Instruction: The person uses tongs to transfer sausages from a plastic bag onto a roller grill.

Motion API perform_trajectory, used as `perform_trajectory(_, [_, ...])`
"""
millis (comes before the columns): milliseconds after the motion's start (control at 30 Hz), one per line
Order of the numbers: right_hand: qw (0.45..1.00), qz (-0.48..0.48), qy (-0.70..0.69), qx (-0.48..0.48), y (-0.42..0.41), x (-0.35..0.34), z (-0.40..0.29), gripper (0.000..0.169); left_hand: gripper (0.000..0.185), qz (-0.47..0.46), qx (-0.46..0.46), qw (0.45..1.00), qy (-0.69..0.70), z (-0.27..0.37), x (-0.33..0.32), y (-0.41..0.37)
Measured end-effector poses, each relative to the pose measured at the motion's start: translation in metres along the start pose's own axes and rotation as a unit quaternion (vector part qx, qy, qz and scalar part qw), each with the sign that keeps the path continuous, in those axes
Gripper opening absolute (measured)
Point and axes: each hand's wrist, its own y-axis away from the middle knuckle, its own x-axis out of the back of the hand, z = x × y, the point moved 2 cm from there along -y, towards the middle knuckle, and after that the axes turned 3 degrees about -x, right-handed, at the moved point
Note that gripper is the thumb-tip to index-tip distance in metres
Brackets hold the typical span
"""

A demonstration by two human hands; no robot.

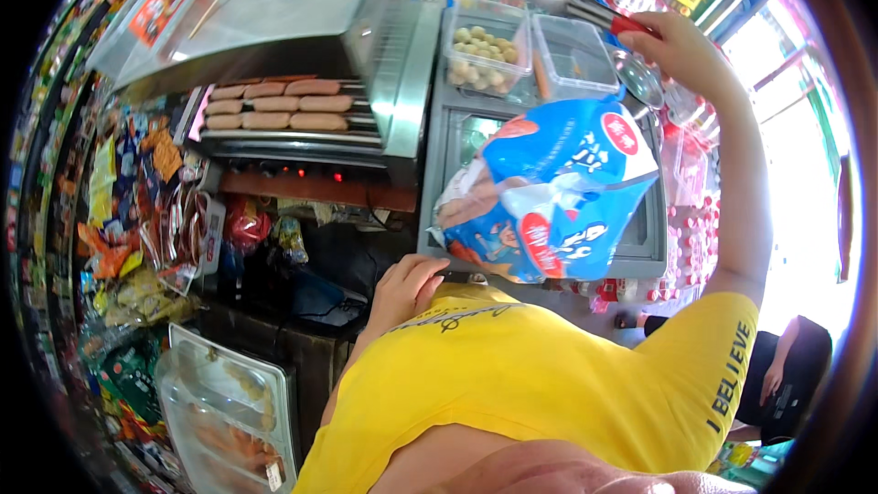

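Observation:
My right hand (pixel 669 44), at the upper right, grips the red handle of metal tongs (pixel 583 8), held above the clear plastic tubs. My left hand (pixel 409 283) rests near the grey counter's front edge, fingers loosely curled, with nothing seen in it. A blue printed plastic food bag (pixel 555 185) lies on the grey freezer lid (pixel 439 144) before me. Behind it, one clear tub (pixel 488 48) contains pale balls of food, and beside it stands another clear tub (pixel 576 55). Rows of sausages (pixel 281 106) lie on the roller grill to the left.
A steel-and-glass hood (pixel 405 82) covers the grill. Packaged snacks (pixel 164 213) crowd the left side. A lidded clear food case (pixel 226 412) stands at lower left. Bottled drinks (pixel 686 240) are stacked at right, where another person in black (pixel 782 384) is near.

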Motion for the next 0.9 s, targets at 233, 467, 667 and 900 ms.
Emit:
perform_trajectory(233, [0.97, -0.162, -0.015, -0.183, -0.1, -0.099, 0.149, 0.049, 0.02, 0.027, 0.029, 0.999, -0.022, 0.021, -0.035, -0.008])
perform_trajectory(467, [0.955, -0.257, 0.043, -0.144, -0.16, -0.184, 0.146, 0.035, 0.016, 0.061, 0.063, 0.994, -0.066, 0.055, -0.048, -0.012])
perform_trajectory(667, [0.97, -0.18, 0.065, -0.152, -0.149, -0.173, 0.134, 0.026, 0.02, 0.067, 0.046, 0.996, -0.049, 0.055, -0.054, -0.013])
perform_trajectory(900, [0.999, 0.009, 0.023, -0.029, -0.077, -0.11, 0.175, 0.039, 0.023, 0.023, -0.004, 0.999, -0.044, 0.035, -0.044, -0.015])
